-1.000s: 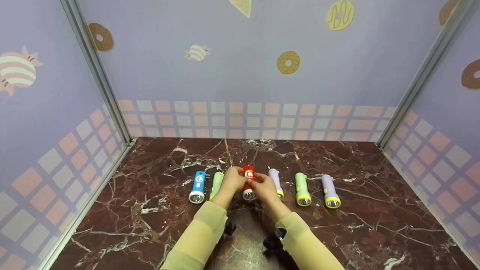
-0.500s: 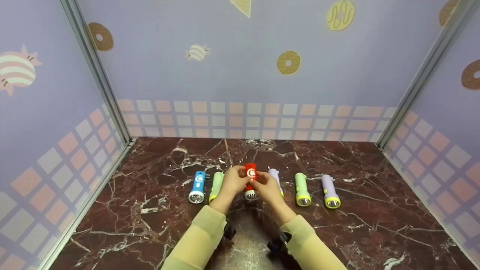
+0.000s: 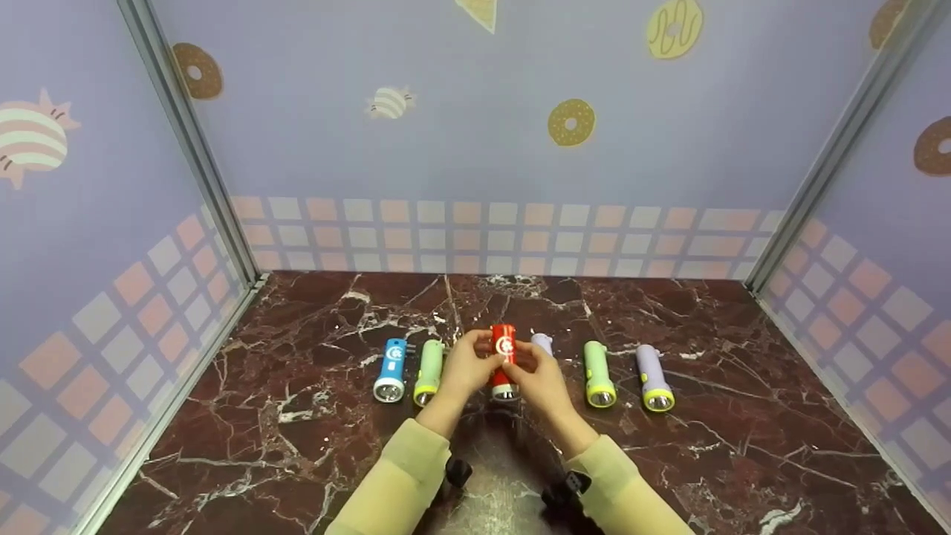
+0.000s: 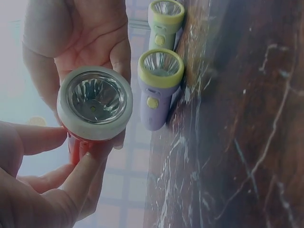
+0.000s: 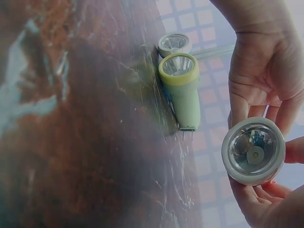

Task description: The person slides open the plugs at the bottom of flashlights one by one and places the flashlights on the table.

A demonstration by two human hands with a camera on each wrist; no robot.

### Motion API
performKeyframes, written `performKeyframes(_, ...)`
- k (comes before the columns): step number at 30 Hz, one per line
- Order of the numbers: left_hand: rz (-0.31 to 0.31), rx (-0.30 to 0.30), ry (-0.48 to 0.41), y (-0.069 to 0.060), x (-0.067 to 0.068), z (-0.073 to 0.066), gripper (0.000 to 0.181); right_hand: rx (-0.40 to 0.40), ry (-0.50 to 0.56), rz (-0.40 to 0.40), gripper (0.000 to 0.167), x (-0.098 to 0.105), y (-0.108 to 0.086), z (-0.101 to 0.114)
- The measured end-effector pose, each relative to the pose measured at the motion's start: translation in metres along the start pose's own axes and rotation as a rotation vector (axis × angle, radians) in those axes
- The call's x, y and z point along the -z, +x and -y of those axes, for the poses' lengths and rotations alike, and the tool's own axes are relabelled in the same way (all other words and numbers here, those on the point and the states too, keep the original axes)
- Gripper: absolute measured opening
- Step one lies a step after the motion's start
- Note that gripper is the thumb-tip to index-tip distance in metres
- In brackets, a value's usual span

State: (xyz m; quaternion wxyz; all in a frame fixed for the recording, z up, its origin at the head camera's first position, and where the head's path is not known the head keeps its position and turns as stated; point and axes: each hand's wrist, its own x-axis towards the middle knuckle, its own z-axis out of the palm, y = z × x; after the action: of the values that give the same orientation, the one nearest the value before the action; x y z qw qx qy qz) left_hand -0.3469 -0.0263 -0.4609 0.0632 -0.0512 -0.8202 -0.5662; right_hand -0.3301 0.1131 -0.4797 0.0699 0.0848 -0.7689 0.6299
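Note:
Both hands hold a red flashlight (image 3: 504, 346) with a white head ring, raised above the marble table. My left hand (image 3: 466, 365) grips its left side, and my right hand (image 3: 541, 375) grips its right side, thumbs on the front. The clear lens (image 4: 97, 99) faces the left wrist camera, and the right wrist view shows the white ring (image 5: 254, 179) between the fingers. Just right of the right hand lies a purple flashlight (image 3: 542, 343), mostly hidden by that hand. A green flashlight (image 3: 429, 371) with a yellow ring lies beside the left hand.
A blue flashlight (image 3: 391, 370) lies farthest left in the row. To the right are another green flashlight (image 3: 599, 371) and another purple one (image 3: 653, 375). Patterned lilac walls (image 3: 475, 163) enclose the marble table (image 3: 312, 461) on three sides.
Both hands have shifted slightly right with the red flashlight. More of the left green flashlight now shows, while the near purple one is more covered by the right hand.

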Motion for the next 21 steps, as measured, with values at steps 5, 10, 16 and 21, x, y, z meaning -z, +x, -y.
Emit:
performKeyframes(5, -0.004, -0.004, -0.021, -0.005, -0.003, -0.001, 0.045, -0.006, 0.012, -0.006, 0.046, 0.003, -0.006, 0.002)
performKeyframes(10, -0.014, -0.012, -0.049, -0.010, -0.006, 0.000, 0.041, -0.033, 0.031, -0.012, 0.048, 0.005, -0.012, 0.003)
performKeyframes(16, -0.022, -0.054, -0.086, -0.018, -0.010, 0.003, 0.039, -0.001, -0.019, -0.017, 0.047, 0.010, -0.020, 0.003)
performKeyframes(21, -0.017, -0.077, -0.118, -0.023, -0.013, 0.001, 0.039, 0.009, 0.006, -0.011, 0.047, 0.013, -0.027, 0.001)
